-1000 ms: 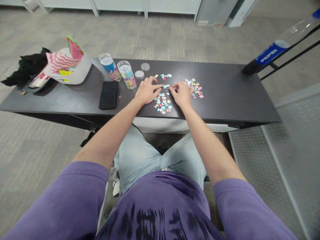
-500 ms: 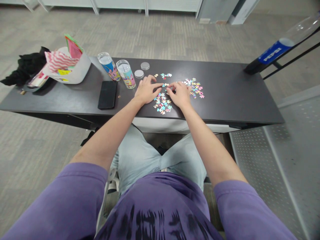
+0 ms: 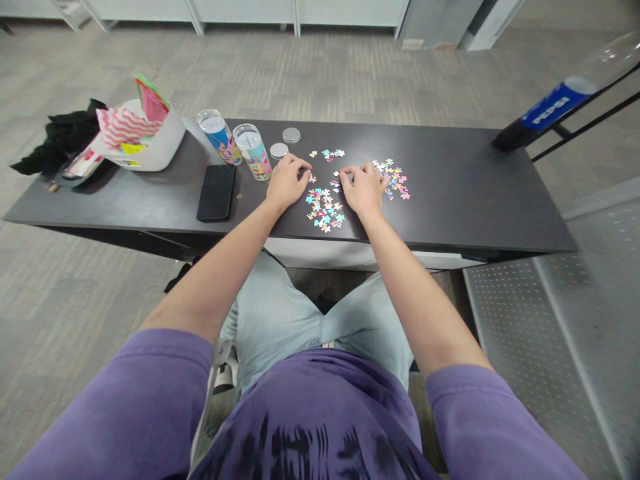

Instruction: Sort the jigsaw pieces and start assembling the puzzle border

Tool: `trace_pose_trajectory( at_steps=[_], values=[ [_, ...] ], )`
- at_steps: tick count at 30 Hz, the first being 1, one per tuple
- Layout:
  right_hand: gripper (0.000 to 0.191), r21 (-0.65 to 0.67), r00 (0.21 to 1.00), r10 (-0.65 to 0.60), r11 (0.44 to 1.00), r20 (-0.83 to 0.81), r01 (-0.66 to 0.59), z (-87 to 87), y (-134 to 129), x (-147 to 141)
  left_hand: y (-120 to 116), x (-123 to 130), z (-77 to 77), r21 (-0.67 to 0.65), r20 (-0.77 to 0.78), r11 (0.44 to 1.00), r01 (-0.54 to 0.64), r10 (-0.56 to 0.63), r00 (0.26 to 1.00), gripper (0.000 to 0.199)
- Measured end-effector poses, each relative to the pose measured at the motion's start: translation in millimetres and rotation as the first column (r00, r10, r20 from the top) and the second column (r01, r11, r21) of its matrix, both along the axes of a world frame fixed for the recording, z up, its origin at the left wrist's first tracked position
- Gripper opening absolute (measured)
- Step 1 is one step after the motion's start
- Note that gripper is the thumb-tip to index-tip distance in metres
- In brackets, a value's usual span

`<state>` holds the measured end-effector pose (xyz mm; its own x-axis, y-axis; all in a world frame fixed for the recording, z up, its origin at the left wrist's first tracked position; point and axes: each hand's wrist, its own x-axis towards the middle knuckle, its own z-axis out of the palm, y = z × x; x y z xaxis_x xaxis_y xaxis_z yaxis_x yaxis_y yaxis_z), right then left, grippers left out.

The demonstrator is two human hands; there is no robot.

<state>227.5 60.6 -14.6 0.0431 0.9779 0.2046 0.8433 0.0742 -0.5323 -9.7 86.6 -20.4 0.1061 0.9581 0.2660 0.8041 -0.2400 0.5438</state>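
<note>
Jigsaw pieces lie on the dark table in separate groups. My left hand (image 3: 290, 181) is closed in a pinch, its thumb and forefinger at a small jigsaw piece (image 3: 313, 178). Across a short gap, my right hand (image 3: 364, 189) pinches at another light piece (image 3: 336, 174) by its fingertips. Between and below the hands spreads a loose pile of mixed pieces (image 3: 325, 210). A pinkish pile (image 3: 399, 181) sits just right of my right hand, partly covered by its fingers. Beyond the hands lies a small joined-looking cluster (image 3: 333, 155), with a single piece (image 3: 313, 154) to its left.
Left of my hands stand two clear printed tumblers (image 3: 220, 138) (image 3: 254, 152), two round metal lids (image 3: 279, 150) (image 3: 291, 135) and a black phone (image 3: 216, 193). A white basket (image 3: 165, 143) and black cloth (image 3: 63, 140) are farther left. A Pepsi bottle (image 3: 550, 107) is at the right end.
My hands have moved apart, the left one leftward and the right one slightly rightward. The light pieces that lay between their fingertips are now separated, one by each hand.
</note>
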Motion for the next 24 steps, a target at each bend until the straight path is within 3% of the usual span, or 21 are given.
trace_pose_trajectory(
  at_steps=[5, 10, 17, 24],
  values=[
    [0.017, -0.04, 0.998, -0.053, 0.998, 0.019, 0.053, 2.7, 2, -1, 6, -4, -3.8, -0.007, 0.041, 0.999, -0.037, 0.037, 0.998, 0.03],
    [0.009, -0.006, 0.997, -0.049, 0.999, -0.063, 0.048, 1.2, 4, 2, 7, -5, -7.2, 0.005, 0.043, 0.996, -0.089, 0.089, 0.995, 0.029],
    [0.018, 0.013, 0.999, -0.044, 0.999, -0.024, 0.044, 0.2, 2, 3, 4, -6, -6.2, -0.002, -0.005, 0.998, -0.069, 0.069, 0.998, 0.015],
    [0.029, 0.004, 0.998, -0.063, 0.998, 0.002, 0.063, 2.4, 1, 3, -5, -1, -0.7, 0.018, -0.045, 1.0, -0.016, 0.016, 0.999, 0.029]
  ],
)
